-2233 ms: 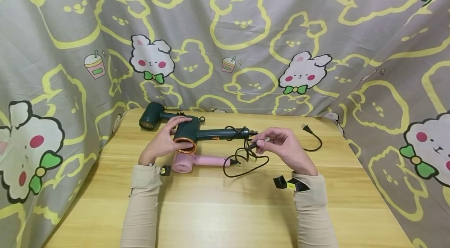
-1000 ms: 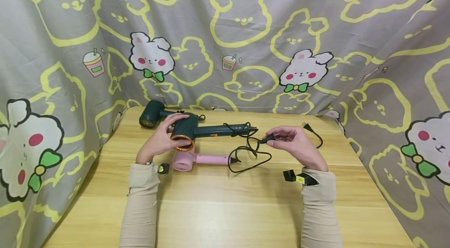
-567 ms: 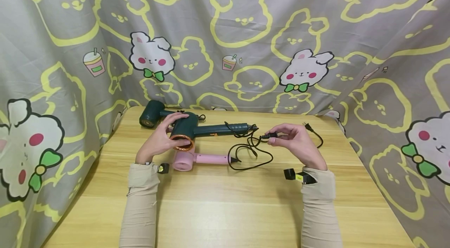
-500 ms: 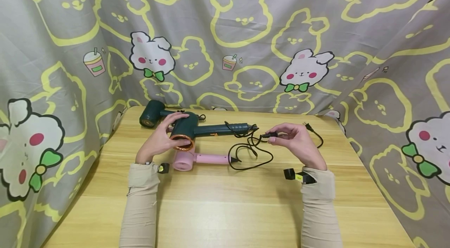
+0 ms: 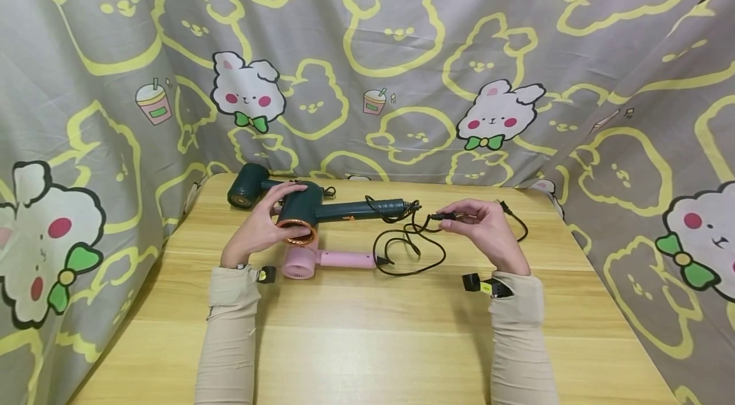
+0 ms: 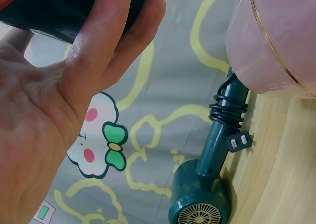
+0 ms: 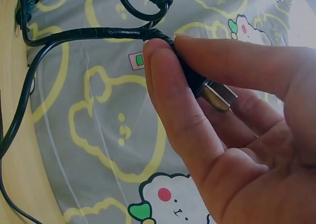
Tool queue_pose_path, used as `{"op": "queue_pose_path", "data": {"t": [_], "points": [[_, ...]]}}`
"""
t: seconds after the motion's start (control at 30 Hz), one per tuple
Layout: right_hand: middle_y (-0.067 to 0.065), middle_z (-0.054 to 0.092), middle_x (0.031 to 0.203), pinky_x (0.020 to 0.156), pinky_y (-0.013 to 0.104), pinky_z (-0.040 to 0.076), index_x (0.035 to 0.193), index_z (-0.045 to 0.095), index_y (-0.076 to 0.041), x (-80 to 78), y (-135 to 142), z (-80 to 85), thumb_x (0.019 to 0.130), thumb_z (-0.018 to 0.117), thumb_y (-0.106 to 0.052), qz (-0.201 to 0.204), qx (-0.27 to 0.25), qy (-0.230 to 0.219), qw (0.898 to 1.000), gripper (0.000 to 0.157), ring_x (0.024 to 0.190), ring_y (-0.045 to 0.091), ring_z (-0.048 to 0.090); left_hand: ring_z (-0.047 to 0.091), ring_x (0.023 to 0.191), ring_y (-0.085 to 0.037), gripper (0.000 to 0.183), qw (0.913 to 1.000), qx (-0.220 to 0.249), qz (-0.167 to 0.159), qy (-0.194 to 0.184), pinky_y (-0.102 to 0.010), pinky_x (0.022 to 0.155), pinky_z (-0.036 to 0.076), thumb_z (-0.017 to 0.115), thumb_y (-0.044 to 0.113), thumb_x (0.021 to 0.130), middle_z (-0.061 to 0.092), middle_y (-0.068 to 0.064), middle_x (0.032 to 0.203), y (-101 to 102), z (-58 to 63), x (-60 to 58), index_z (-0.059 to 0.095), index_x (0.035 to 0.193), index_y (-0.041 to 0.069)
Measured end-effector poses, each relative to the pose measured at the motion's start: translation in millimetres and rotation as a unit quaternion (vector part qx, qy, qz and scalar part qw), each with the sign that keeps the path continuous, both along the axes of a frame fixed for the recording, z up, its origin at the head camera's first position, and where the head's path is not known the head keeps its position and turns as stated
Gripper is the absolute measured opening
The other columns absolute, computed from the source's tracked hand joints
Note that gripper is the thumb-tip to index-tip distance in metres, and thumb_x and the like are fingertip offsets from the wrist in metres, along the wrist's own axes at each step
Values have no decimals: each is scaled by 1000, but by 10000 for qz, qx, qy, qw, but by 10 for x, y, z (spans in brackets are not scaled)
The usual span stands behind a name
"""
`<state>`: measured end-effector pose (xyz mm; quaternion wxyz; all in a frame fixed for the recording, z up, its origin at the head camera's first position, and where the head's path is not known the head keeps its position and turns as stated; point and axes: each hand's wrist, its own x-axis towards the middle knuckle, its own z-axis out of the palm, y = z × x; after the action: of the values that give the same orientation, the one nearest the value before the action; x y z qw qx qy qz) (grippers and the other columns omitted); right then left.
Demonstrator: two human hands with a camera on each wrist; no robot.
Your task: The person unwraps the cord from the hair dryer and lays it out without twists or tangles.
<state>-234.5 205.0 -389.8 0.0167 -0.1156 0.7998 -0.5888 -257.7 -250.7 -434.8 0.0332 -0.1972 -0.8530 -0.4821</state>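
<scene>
Rear dryer [image 5: 247, 187]: beyond the left hand [image 5: 258, 229], wound cord [image 6: 228, 109] round its handle, presumably for tidiness.
Left hand: grasping the orange-rimmed dryer [image 5: 304, 204] by its head, likely to steady it; thumb at rim, fingers over top.
Pink dryer [image 5: 300, 261]: near side, just right of the left hand.
Slack cord [image 7: 89, 34]: looped between both hands.
Right hand [image 5: 485, 231]: pinching the plug [image 5: 442, 217] by its body, prongs toward palm, perhaps controlling that cord.
</scene>
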Motion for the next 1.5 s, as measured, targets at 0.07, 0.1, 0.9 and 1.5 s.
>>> {"op": "queue_pose_path", "data": {"t": [0.07, 0.1, 0.9, 1.5], "points": [[5, 80, 111, 86, 28, 60, 116, 74, -1, -10, 3, -15, 89, 82, -14, -54, -67, 27, 10000, 31, 96, 24, 79, 39, 144, -38, 80, 10000, -3, 3, -8, -58, 106, 40, 91, 24, 81, 28, -8, 168, -4, 2, 0, 51, 149, 36], [4, 80, 111, 86, 28, 60, 116, 74, -1, -15, 3, -22, 89, 82, -14, -82, -95, 43, 9999, 31, 96, 23, 79, 39, 144, -38, 80, 10000, -1, 14, -17, -57, 106, 40, 91, 24, 80, 28, -7, 168, -4, 4, 0, 51, 149, 37], [1, 80, 104, 81, 25, 62, 109, 72, 12, -127, -156, -99, 83, 84, 1, -1248, -1900, 619, 9719, 30, 91, 14, 79, 34, 151, -41, 82, 9988, -59, -484, -66, -62, 112, 41, 92, 21, 79, 24, -11, 169, 165, 66, 30, 52, 149, 31], [18, 75, 111, 87, 33, 61, 103, 71, 15, -217, -314, 20, 82, 80, 11, -1621, -2847, 1200, 9372, 24, 93, 23, 79, 25, 155, -42, 80, 9978, -176, -636, -101, -62, 110, 42, 92, 24, 79, 22, -16, 169, 239, 30, 4, 53, 148, 31]]}}
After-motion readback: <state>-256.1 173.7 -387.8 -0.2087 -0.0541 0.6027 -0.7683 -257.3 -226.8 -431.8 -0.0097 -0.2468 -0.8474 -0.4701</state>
